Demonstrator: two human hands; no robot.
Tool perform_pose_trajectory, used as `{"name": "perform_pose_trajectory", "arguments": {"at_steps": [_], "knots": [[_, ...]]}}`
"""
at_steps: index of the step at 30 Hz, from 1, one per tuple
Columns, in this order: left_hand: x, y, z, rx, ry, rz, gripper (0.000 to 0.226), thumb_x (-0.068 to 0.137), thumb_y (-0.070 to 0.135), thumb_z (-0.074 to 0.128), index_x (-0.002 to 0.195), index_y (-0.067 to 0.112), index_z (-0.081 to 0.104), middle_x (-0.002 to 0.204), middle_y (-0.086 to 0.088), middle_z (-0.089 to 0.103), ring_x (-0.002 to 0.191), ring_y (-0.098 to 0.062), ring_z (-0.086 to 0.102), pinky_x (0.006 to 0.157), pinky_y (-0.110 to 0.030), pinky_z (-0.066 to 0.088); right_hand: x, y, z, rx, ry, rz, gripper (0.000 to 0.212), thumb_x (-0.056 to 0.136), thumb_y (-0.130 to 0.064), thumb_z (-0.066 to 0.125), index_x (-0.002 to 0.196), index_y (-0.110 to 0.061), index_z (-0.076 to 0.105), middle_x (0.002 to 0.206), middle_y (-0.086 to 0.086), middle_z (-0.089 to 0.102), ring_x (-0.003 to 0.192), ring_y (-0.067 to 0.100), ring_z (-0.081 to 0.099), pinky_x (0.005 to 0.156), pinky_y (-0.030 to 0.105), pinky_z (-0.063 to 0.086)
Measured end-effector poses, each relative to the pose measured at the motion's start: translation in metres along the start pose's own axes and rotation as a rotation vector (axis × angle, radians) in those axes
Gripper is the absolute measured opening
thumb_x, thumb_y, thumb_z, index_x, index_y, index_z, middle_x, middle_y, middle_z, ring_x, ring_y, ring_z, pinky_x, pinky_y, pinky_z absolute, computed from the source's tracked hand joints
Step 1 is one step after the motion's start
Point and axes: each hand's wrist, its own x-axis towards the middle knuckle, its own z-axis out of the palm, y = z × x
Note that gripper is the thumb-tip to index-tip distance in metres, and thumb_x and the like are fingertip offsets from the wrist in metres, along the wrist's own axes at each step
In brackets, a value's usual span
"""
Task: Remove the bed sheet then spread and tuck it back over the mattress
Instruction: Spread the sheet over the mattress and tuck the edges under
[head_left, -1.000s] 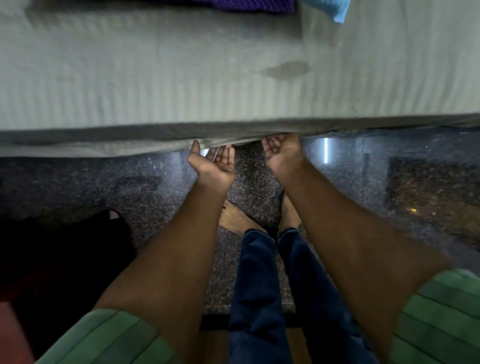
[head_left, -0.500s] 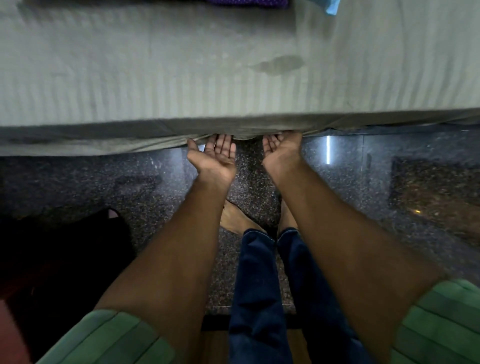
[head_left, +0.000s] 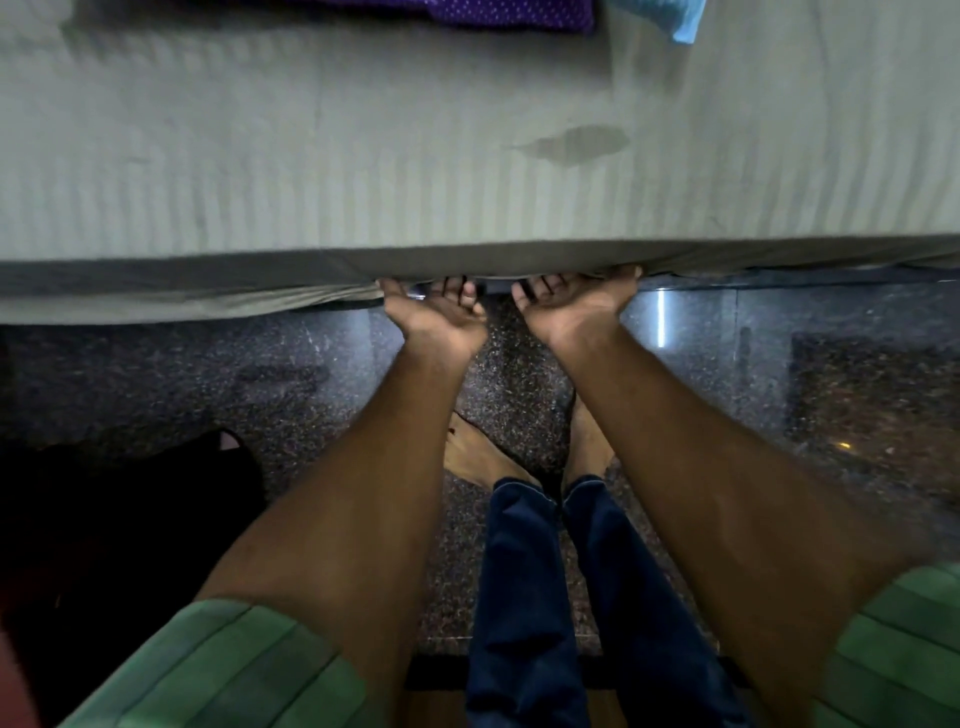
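A pale grey-green striped bed sheet (head_left: 363, 171) covers the mattress across the upper half of the view, with a dark stain (head_left: 576, 145) right of centre. The sheet's hem hangs slack along the near side (head_left: 182, 301) on the left. My left hand (head_left: 441, 317) is palm up at the mattress's lower edge, its thumb against the hanging hem and its fingers loosely bent. My right hand (head_left: 571, 301) is also palm up just to the right, and its fingertips reach under the sheet's edge and are partly hidden there.
A purple dotted cloth (head_left: 509, 13) and a light blue cloth (head_left: 685, 23) lie at the bed's far side. Below the bed is a dark speckled polished floor (head_left: 727, 364) with my bare feet (head_left: 478, 457) on it. A black shape (head_left: 130, 519) sits at the lower left.
Both hands have moved up from just below the mattress to its lower edge; the right fingertips now disappear under the sheet's edge and the left thumb touches the hem.
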Motion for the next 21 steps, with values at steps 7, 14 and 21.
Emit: {"name": "perform_pose_trajectory", "arguments": {"at_steps": [7, 14, 21], "knots": [[-0.026, -0.006, -0.016, 0.175, 0.064, -0.034, 0.075, 0.1, 0.068, 0.027, 0.137, 0.012, 0.062, 0.132, -0.006, 0.068, 0.115, -0.018, 0.063, 0.077, -0.027, 0.043, -0.014, 0.001, -0.021, -0.086, 0.055, -0.05, 0.079, 0.104, -0.065, 0.024, 0.141, -0.002, 0.054, 0.144, 0.018, 0.058, 0.134, 0.031, 0.055, 0.115, 0.044, 0.04], [-0.025, -0.021, 0.017, -0.049, -0.048, -0.028, 0.092, 0.09, 0.08, 0.027, 0.142, 0.009, 0.054, 0.139, -0.01, 0.06, 0.124, -0.022, 0.057, 0.111, -0.034, 0.039, -0.016, 0.0, 0.015, 0.041, 0.024, -0.033, 0.086, 0.094, -0.077, 0.027, 0.144, -0.012, 0.054, 0.142, 0.016, 0.059, 0.128, 0.031, 0.056, 0.115, 0.049, 0.04], [-0.016, -0.033, 0.016, -0.004, -0.053, -0.01, 0.073, 0.087, 0.079, 0.028, 0.113, 0.019, 0.062, 0.115, -0.006, 0.066, 0.104, -0.022, 0.06, 0.102, -0.035, 0.041, -0.004, -0.01, 0.012, 0.044, 0.137, -0.005, 0.085, 0.087, -0.086, 0.025, 0.122, -0.015, 0.057, 0.117, 0.007, 0.06, 0.1, 0.023, 0.055, 0.086, 0.035, 0.041]]}}
